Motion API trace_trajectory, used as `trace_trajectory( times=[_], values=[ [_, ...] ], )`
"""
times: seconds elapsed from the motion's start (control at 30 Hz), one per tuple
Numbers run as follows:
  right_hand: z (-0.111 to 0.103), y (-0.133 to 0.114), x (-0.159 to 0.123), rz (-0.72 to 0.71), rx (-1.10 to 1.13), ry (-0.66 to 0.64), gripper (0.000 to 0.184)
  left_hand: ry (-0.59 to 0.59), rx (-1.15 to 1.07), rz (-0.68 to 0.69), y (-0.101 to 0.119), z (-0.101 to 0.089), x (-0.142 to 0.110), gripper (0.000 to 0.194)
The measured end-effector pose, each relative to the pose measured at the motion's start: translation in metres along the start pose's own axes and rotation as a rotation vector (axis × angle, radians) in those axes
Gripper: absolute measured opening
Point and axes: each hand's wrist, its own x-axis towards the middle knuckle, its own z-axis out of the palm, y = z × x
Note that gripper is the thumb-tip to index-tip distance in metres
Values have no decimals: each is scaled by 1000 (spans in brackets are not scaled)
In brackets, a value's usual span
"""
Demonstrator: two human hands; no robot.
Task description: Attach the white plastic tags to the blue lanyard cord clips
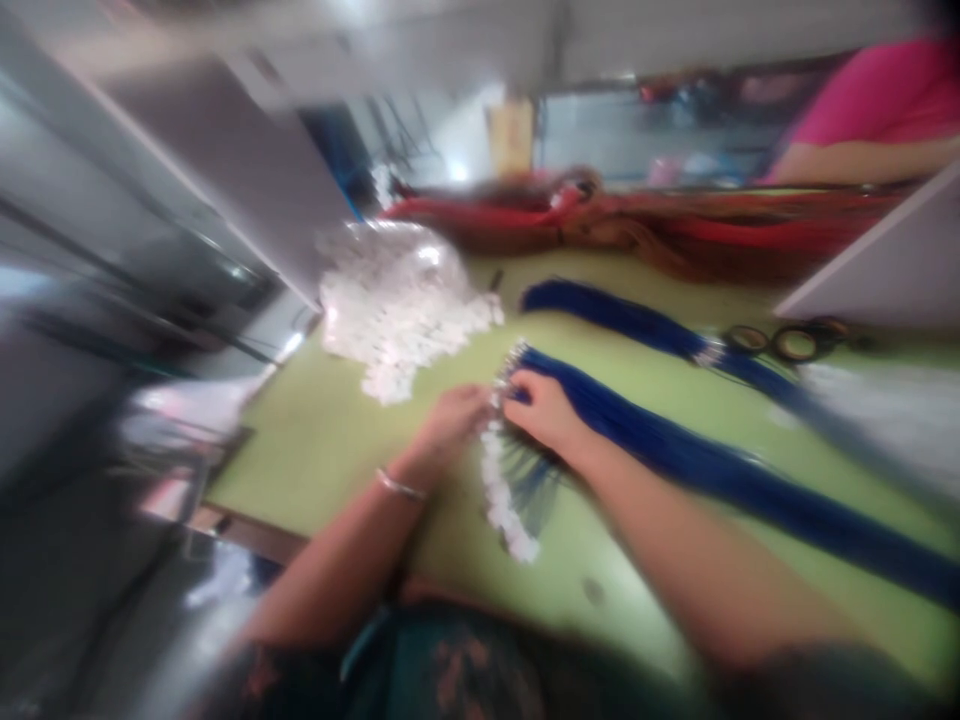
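My left hand (459, 412), with a bangle at the wrist, is closed in a pinch at the near end of a blue wire bundle. What sits between its fingertips is small and blurred, perhaps a white connector. My right hand (549, 408) meets it from the other side, thumb and finger pinched on blue wire at the bundle's tip. The long blue wire bundle (675, 462) runs off to the right under my forearm. A curved row of white connectors (501, 495) on blue wires hangs down below both hands, lying on the green table (315, 450).
A plastic bag (420, 250) spills a pile of white connectors (394, 345) at the back left. A second blue bundle (607, 312) lies behind, with black-handled scissors (796, 343) beside it. Red and brown wires (675, 225) stretch along the back. A person in a pink sleeve (877, 100) is opposite.
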Motion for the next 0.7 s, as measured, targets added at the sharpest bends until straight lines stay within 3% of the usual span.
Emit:
trace_trajectory(
  times=[0.3,0.47,0.6,0.7],
  values=[
    [1,1,1,59,-137,18,9,-1,64,32,-4,-7,-2,29],
    [3,4,0,20,-188,15,10,12,178,77,-8,-7,-3,33],
    [3,5,2,66,-142,44,9,83,205,109,-9,-3,-2,36],
    [2,4,4,113,-59,-2,9,30,169,104,-6,-3,-1,36]
  ],
)
